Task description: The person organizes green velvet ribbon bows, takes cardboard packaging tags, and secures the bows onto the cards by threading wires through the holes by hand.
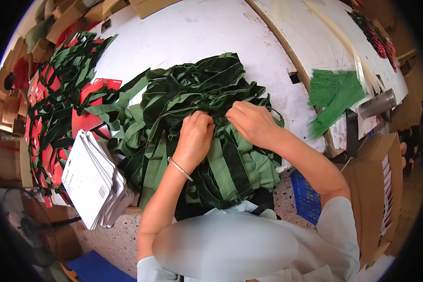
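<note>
A heap of dark green velvet ribbon bows (192,75), with paler green undersides, lies in front of me on the white table. Long ribbon tails (218,164) hang over the table's near edge toward my body. My left hand (195,138), with a bracelet at the wrist, is closed in a pinch at the middle of the nearest bow. Just to its right, my right hand (253,122) pinches at the same bow, thumb and fingertips together. The fingers hide the exact bit they grip, and any thin tie there is too small to make out.
Red cards with green ribbons (87,103) are piled at the left. A stack of white cards (91,181) stands near the left edge. On the right lie green wire strands (336,91), a metal cylinder (377,104) and an open carton (373,178). A blue crate (306,197) sits below.
</note>
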Demonstrator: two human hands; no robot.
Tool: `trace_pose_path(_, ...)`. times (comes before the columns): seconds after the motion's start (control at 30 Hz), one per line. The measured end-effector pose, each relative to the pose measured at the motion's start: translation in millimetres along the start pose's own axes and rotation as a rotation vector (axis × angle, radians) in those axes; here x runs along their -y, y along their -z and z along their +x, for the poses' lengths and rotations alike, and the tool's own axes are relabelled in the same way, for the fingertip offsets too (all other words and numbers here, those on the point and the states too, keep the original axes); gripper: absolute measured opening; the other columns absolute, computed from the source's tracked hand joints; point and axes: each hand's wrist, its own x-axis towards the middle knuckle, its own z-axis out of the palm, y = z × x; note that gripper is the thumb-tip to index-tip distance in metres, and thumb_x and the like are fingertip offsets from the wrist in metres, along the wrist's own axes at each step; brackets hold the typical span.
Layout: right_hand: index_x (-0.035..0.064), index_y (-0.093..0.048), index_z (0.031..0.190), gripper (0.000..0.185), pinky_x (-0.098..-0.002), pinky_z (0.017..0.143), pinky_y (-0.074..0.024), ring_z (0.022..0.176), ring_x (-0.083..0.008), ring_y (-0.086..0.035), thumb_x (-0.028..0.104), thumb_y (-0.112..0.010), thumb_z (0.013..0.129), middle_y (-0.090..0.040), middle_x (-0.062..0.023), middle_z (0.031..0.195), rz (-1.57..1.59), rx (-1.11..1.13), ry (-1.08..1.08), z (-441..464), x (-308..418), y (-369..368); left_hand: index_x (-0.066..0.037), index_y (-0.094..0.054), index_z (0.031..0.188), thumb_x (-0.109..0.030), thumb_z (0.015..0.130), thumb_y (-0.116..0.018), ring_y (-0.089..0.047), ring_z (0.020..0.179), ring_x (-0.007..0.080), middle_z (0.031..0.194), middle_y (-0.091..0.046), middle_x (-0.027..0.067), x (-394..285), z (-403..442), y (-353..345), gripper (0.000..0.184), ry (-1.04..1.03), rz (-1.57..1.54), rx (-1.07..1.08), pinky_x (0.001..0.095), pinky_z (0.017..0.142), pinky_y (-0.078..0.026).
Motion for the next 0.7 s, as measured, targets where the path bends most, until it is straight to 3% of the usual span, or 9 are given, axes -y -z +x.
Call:
trace_pose_path(0.23, 0.0027, -0.053, 0.082, 0.012, -0.0351, 0.052, -0.0455, 0.065, -0.0247, -0.056, 0.005, -0.064, 0.079, -0.049, -0.0075, 0.074, -0.042, -0.033, 0.029, -5.4, 2.5, 8.3, -0.001, -0.054, 0.085, -0.002, 0.076, -0.064, -0.054, 0.086, 0.0304, 0.088, -0.056, 0.0116, 4.1, 6.1, 11.2, 0.014, 0.025, -0.052, 0.129, 0.0354, 0.079, -0.042)
trace_pose_path(0.43, 0.0029, -0.054, 0.084, 0.01, -0.0358, 0.052, -0.0458, 0.065, -0.0254, -0.057, 0.006, -0.063, 0.081, -0.051, -0.0075, 0.075, 0.003, -0.05, -0.011, -11.4, -1.1, 7.0, -0.001, -0.055, 0.088, -0.004, 0.078, -0.066, -0.056, 0.083, 0.0267, 0.088, -0.057, 0.0104, 2.1, 0.1, 10.1, 0.015, 0.14, -0.168, 0.067, 0.0341, 0.078, -0.043)
trace_pose_path(0.7, 0.0029, -0.052, 0.084, 0.008, -0.0363, 0.053, -0.0454, 0.068, -0.0273, -0.058, 0.007, -0.059, 0.084, -0.052, -0.009, 0.075, 0.069, 0.034, -0.011, -2.6, -7.0, 3.6, 0.0, -0.053, 0.085, -0.001, 0.079, -0.062, -0.055, 0.081, 0.0331, 0.084, -0.056, 0.0142, 7.9, -1.4, 1.4, 0.01, 0.028, -0.108, -0.013, 0.0382, 0.075, -0.042)
